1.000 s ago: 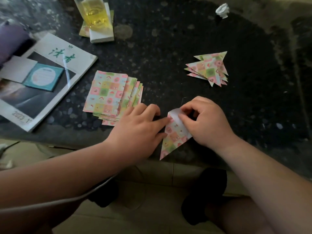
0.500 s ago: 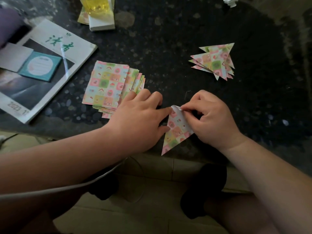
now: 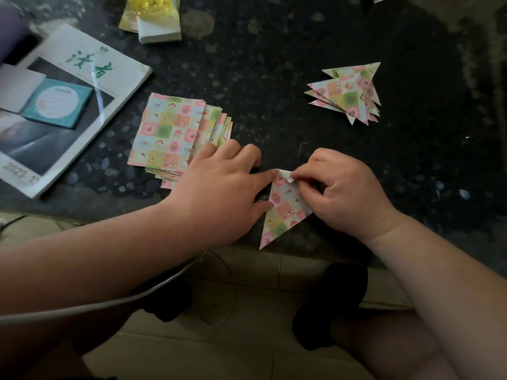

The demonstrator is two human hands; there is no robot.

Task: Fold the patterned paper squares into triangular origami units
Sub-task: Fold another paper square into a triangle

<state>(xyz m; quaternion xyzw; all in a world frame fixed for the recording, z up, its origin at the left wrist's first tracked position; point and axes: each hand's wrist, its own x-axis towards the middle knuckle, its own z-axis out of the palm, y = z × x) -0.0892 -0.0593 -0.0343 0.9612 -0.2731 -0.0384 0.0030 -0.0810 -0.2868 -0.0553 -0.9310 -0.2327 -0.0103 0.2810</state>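
Partly hidden paper triangle (image 3: 282, 212): right hand (image 3: 348, 193) pinches top flap; left hand (image 3: 219, 193) flat, fingertips touching edge.

Both bare forearms are reaching in from the near side, angling toward each other. The left hand (image 3: 219, 185) is lying palm down with its fingers nearly straight, index fingertip and thumb touching the left edge of the pink-and-green patterned paper triangle (image 3: 282, 212). The right hand (image 3: 345, 190) is curling its fingers, thumb and forefinger pinching the triangle's far flap.
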